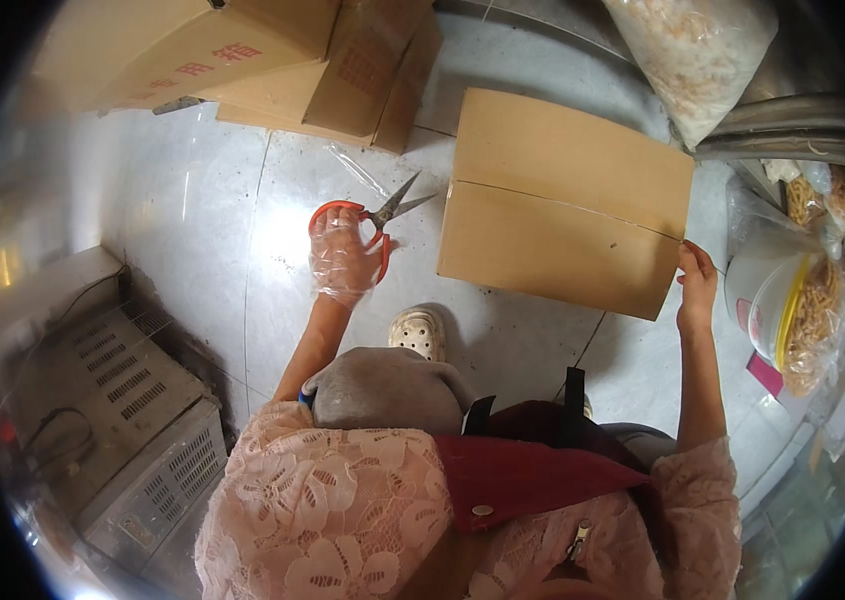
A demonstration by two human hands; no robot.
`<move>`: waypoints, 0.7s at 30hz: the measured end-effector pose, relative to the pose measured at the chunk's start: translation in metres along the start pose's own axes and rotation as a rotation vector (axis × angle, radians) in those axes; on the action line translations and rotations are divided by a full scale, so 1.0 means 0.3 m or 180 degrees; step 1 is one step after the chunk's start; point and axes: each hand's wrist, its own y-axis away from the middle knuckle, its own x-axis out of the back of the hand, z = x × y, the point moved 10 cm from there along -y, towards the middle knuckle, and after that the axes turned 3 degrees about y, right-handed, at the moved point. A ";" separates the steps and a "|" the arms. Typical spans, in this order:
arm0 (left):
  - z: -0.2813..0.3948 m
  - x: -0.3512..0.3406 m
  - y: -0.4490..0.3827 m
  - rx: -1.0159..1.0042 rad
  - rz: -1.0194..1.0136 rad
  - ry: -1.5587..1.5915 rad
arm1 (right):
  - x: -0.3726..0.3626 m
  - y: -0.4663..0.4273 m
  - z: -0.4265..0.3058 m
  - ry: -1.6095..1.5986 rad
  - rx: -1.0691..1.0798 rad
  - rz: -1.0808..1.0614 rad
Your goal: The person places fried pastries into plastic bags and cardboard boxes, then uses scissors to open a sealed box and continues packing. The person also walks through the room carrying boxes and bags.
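Wrapped in a clear plastic glove, my left hand [344,251] holds a pair of scissors [385,217] by its red handles, the blades apart and pointing towards the box. My bare right hand [696,274] touches the right edge of a closed cardboard box [565,202], at the end of its centre seam. The box rests on the tiled floor [340,322]. A strip of clear plastic [357,171] lies on the tiles beyond the scissors.
Cardboard boxes [362,75] stand at the upper left. A full translucent bag [700,52] hangs over the upper right. At the right is a plastic tub [775,292] with bagged food. A vented metal appliance [122,390] stands at the lower left.
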 end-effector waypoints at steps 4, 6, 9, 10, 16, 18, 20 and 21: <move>0.020 -0.005 -0.006 -0.0019 -0.0031 -0.0011 | -0.020 -0.004 0.009 -0.0077 -0.0193 -0.0077; 0.028 -0.004 -0.005 -0.0061 -0.0006 0.0034 | -0.027 -0.016 0.036 -0.0163 -0.0270 -0.0022; 0.027 -0.012 0.002 -0.0021 -0.0116 0.0104 | -0.038 -0.038 0.078 -0.0630 -0.0363 -0.0027; 0.027 -0.016 0.005 0.0012 -0.0173 0.0126 | -0.046 -0.047 0.083 -0.0754 -0.0366 -0.0088; 0.047 -0.022 -0.012 -0.0030 -0.0173 0.0011 | -0.053 -0.053 0.099 -0.0896 -0.0435 -0.0150; 0.055 -0.031 -0.042 -0.0097 -0.0163 -0.0196 | -0.046 -0.045 0.101 -0.0826 -0.0462 -0.0059; 0.053 -0.045 -0.085 -0.0110 -0.0237 -0.0214 | -0.050 -0.039 0.090 -0.0828 -0.0395 -0.0096; 0.046 -0.057 -0.105 -0.0051 -0.0357 -0.0183 | -0.044 -0.038 0.086 -0.0786 -0.0360 -0.0050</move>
